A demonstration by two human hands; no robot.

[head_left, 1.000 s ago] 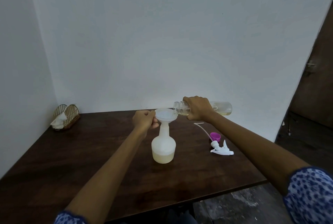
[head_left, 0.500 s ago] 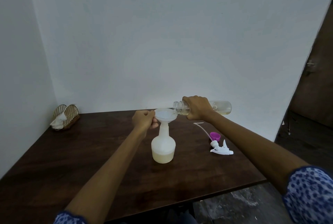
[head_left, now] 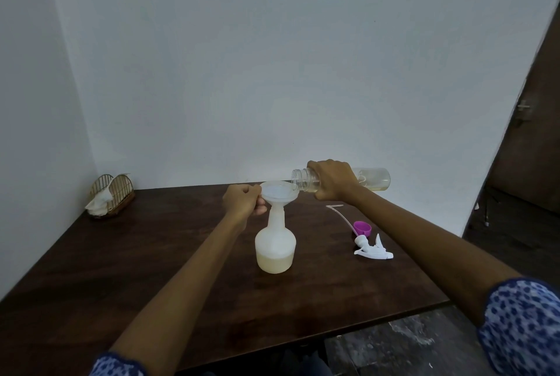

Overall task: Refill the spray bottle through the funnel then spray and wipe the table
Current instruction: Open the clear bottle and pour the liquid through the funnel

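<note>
A white translucent spray bottle (head_left: 275, 247) stands upright near the middle of the dark wooden tabletop (head_left: 151, 269), its lower part filled with a pale yellowish liquid. A white funnel (head_left: 277, 192) sits in its neck, the wide mouth facing up. The left hand (head_left: 244, 201) is curled beside the funnel and pinches its rim on the left side, the knuckles toward the camera. The right hand (head_left: 331, 179) is wrapped around a clear refill bottle (head_left: 341, 179), which lies almost level in the air with its open threaded mouth just over the right edge of the funnel; a little yellowish liquid rests along the lower side near its base, to the right of the hand. Whether any liquid is leaving the mouth cannot be told. Toward the right edge of the tabletop lies the white trigger sprayer head (head_left: 371, 250) on its side, its thin dip tube (head_left: 341, 215) running back toward the far edge. Just beside the sprayer head, touching or nearly touching it, is 1 purple cap (head_left: 362, 228), open side up. In the far left corner of the tabletop stands a gold wire holder (head_left: 116, 192) with a crumpled white cloth (head_left: 98, 203) hanging from it. Both forearms are bare, with blue patterned sleeves (head_left: 521, 324) at the lower edge of the view.
</note>
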